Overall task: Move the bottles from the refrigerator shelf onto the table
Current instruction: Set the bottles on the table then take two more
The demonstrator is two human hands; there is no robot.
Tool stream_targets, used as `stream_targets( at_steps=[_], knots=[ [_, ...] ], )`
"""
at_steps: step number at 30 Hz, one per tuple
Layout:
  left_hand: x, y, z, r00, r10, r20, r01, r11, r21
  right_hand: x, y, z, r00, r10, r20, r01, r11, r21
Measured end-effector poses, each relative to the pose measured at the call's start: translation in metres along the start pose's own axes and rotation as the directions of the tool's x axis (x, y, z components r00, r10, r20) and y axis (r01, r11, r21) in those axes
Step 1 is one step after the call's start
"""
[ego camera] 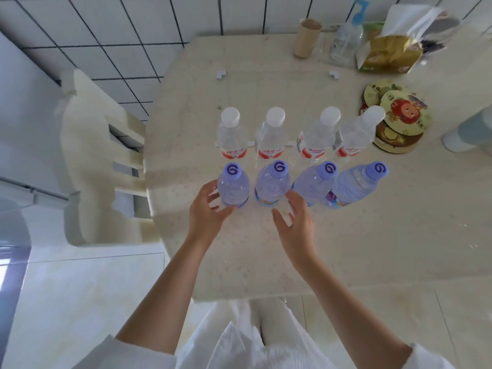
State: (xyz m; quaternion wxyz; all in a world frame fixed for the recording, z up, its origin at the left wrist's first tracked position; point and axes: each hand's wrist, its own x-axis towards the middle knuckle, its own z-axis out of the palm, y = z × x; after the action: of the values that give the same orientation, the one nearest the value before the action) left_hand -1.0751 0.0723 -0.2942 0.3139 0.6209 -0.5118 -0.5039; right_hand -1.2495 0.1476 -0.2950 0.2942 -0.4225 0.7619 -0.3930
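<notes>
Left hand [206, 209]: fingers curled around leftmost purple-capped bottle [233, 188], front row, upright on table [372, 235]. Right hand [295, 222]: fingers spread, holding nothing, just beside second purple-capped bottle [271, 186]. Risk: rows stand packed; a careless withdrawal likely topples neighbouring white-capped bottles [292, 134].

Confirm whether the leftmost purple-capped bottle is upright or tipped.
Upright: the leftmost purple-capped bottle stands on the table, cap on top, with the left hand curled round it.
</notes>
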Motion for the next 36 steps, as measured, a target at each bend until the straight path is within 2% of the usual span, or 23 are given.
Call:
stream_targets(
  at_steps=[3, 9, 17, 22, 26, 30, 36],
  knots=[
    [-0.019, 0.001, -0.005, 0.999, 0.01, -0.054, -0.01, 1.0, 0.002, -0.016, -0.003, -0.007, 1.0, -0.027, 0.016, 0.027, 1.0, 0.011],
    [-0.072, -0.001, -0.008, 0.997, 0.039, -0.067, -0.039, 0.999, -0.002, -0.046, 0.004, -0.028, 0.992, -0.094, 0.082, 0.091, 0.995, 0.035],
    [-0.228, -0.02, 0.004, 0.975, 0.008, -0.222, -0.007, 1.0, 0.006, -0.129, 0.033, -0.081, 0.943, -0.217, 0.252, 0.22, 0.975, 0.019],
    [-0.322, -0.032, 0.006, 0.958, -0.019, -0.286, 0.038, 0.997, 0.064, -0.183, 0.025, -0.104, 0.857, -0.312, 0.409, 0.336, 0.942, 0.015],
    [-0.387, -0.043, -0.022, 0.923, 0.019, -0.385, 0.06, 0.98, 0.191, -0.225, 0.008, -0.109, 0.776, -0.279, 0.565, 0.313, 0.949, 0.038],
    [-0.443, -0.062, -0.064, 0.853, -0.003, -0.521, 0.131, 0.969, 0.209, -0.264, -0.01, -0.098, 0.662, -0.28, 0.695, 0.349, 0.936, 0.044],
    [-0.528, -0.104, -0.106, 0.723, -0.101, -0.683, 0.221, 0.971, 0.091, -0.344, -0.031, -0.052, 0.513, -0.304, 0.803, 0.427, 0.902, 0.069]
  ],
)
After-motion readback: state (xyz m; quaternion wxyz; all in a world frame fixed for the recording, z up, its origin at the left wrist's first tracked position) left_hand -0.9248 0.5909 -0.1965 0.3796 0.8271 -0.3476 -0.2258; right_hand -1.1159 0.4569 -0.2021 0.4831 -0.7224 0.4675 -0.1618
